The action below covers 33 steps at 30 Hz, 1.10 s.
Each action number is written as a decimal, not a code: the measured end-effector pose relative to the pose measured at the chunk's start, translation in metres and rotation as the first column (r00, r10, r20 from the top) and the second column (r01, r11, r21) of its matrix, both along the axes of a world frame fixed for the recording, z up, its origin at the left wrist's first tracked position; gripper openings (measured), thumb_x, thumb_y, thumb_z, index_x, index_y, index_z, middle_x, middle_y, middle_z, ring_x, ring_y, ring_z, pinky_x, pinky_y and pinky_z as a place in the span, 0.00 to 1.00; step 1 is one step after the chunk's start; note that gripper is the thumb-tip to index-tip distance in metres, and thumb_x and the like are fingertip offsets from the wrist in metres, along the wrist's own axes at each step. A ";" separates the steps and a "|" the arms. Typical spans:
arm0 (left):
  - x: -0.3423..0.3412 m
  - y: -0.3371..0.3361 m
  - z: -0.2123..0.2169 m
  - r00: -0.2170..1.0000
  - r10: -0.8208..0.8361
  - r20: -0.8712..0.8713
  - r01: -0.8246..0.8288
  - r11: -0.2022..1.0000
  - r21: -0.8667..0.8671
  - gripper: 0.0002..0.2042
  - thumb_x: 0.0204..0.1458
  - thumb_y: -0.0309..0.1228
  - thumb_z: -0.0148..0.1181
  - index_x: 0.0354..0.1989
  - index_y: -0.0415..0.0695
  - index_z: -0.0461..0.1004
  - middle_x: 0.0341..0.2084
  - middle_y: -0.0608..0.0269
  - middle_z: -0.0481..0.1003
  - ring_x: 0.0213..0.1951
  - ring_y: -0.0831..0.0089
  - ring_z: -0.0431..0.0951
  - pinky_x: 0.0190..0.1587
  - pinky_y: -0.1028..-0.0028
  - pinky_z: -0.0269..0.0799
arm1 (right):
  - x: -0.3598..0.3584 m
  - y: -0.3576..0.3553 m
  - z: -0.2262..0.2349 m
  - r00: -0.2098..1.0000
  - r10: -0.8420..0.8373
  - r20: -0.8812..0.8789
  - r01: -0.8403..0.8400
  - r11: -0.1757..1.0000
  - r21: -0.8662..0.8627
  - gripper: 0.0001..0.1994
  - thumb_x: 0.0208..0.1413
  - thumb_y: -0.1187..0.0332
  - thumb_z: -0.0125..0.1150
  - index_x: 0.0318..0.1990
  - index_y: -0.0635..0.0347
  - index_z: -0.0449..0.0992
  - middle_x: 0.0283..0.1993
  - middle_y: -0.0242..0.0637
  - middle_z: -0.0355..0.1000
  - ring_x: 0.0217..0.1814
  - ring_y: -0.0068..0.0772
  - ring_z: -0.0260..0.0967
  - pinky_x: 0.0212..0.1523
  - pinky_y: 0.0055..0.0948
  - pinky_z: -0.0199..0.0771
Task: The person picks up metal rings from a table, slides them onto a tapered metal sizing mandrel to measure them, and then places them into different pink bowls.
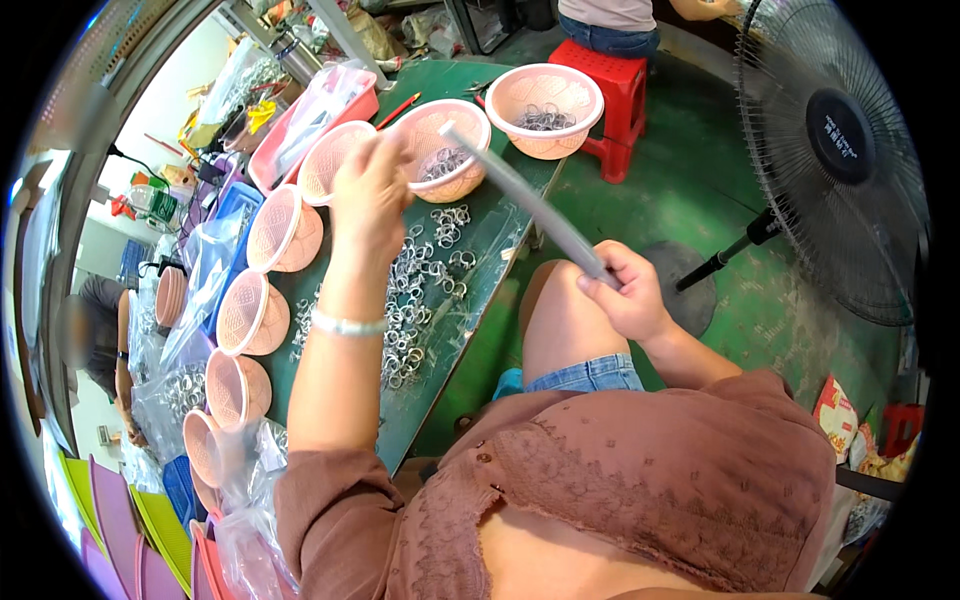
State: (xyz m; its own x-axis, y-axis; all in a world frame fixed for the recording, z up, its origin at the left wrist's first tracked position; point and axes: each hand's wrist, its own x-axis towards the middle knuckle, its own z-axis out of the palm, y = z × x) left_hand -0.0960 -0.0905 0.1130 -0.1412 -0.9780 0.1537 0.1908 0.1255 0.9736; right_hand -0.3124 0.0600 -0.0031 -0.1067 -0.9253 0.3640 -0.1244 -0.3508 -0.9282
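Note:
My right hand is closed around the thick end of a long grey ring mandrel. Its pale tip points up and left, just past the rim of a pink basket with some rings in it. My left hand is raised over the table beside that basket, in front of another pink basket. Motion smears its fingers, so whether they hold anything cannot be told. Many loose silver rings lie spread on the green table, below and right of my left forearm.
A third basket with rings stands at the table's far corner. More pink baskets line the left side, near plastic bags. A large black fan stands at right. Beyond the table, a person sits on a red stool.

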 end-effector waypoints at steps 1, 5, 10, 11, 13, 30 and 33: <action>-0.020 -0.009 0.006 0.996 -0.030 0.083 0.027 0.999 0.032 0.16 0.51 0.38 0.58 0.41 0.37 0.70 0.28 0.62 0.72 0.16 0.85 0.59 0.18 0.82 0.56 | -0.006 0.000 -0.003 0.998 -0.033 0.050 0.033 0.999 0.003 0.04 0.46 0.78 0.58 0.30 0.63 0.69 0.26 0.26 0.59 0.27 0.16 0.54 0.28 0.18 0.55; -0.081 -0.050 0.005 0.943 -0.155 0.295 0.132 0.987 0.096 0.23 0.50 0.43 0.58 0.44 0.33 0.70 0.31 0.59 0.73 0.19 0.82 0.61 0.19 0.80 0.57 | -0.015 -0.004 0.004 0.972 -0.041 0.230 0.040 0.999 0.008 0.04 0.49 0.78 0.56 0.29 0.60 0.67 0.24 0.20 0.56 0.25 0.11 0.48 0.26 0.14 0.50; -0.093 -0.075 -0.004 0.932 -0.165 0.323 0.080 0.962 0.261 0.16 0.53 0.42 0.54 0.38 0.39 0.72 0.27 0.60 0.71 0.16 0.82 0.56 0.16 0.81 0.51 | -0.019 -0.006 -0.002 0.965 -0.045 0.257 0.037 0.999 0.034 0.04 0.49 0.79 0.56 0.29 0.59 0.68 0.24 0.18 0.55 0.25 0.09 0.47 0.25 0.13 0.48; -0.078 -0.089 -0.007 0.928 -0.190 0.319 0.098 0.954 0.284 0.18 0.52 0.43 0.55 0.36 0.38 0.73 0.25 0.60 0.71 0.17 0.80 0.57 0.16 0.79 0.52 | -0.020 -0.006 -0.004 0.971 -0.038 0.238 0.032 0.999 0.031 0.04 0.49 0.79 0.56 0.30 0.60 0.68 0.24 0.18 0.55 0.25 0.09 0.47 0.25 0.13 0.48; -0.045 -0.106 -0.010 0.938 -0.135 0.320 0.042 0.959 0.281 0.18 0.51 0.46 0.55 0.29 0.41 0.74 0.21 0.62 0.70 0.16 0.78 0.57 0.16 0.76 0.52 | -0.019 -0.005 -0.008 0.976 -0.025 0.217 0.013 0.998 0.057 0.04 0.49 0.78 0.56 0.31 0.60 0.68 0.24 0.18 0.56 0.25 0.09 0.48 0.25 0.13 0.48; 0.122 -0.044 -0.031 0.490 0.063 0.870 0.054 0.993 -0.103 0.11 0.52 0.32 0.55 0.42 0.43 0.75 0.23 0.70 0.72 0.27 0.82 0.69 0.33 0.78 0.67 | 0.038 -0.015 -0.005 0.975 0.193 0.113 -0.200 0.979 0.052 0.04 0.48 0.78 0.57 0.30 0.62 0.69 0.25 0.22 0.59 0.26 0.12 0.51 0.27 0.15 0.52; 0.120 -0.013 -0.070 0.232 0.128 0.964 0.245 0.952 -0.185 0.15 0.47 0.33 0.59 0.44 0.43 0.73 0.38 0.55 0.74 0.41 0.64 0.74 0.45 0.70 0.69 | 0.044 -0.016 -0.006 0.976 0.205 0.074 -0.210 0.975 0.071 0.04 0.47 0.77 0.58 0.30 0.63 0.69 0.25 0.23 0.60 0.26 0.13 0.52 0.27 0.16 0.53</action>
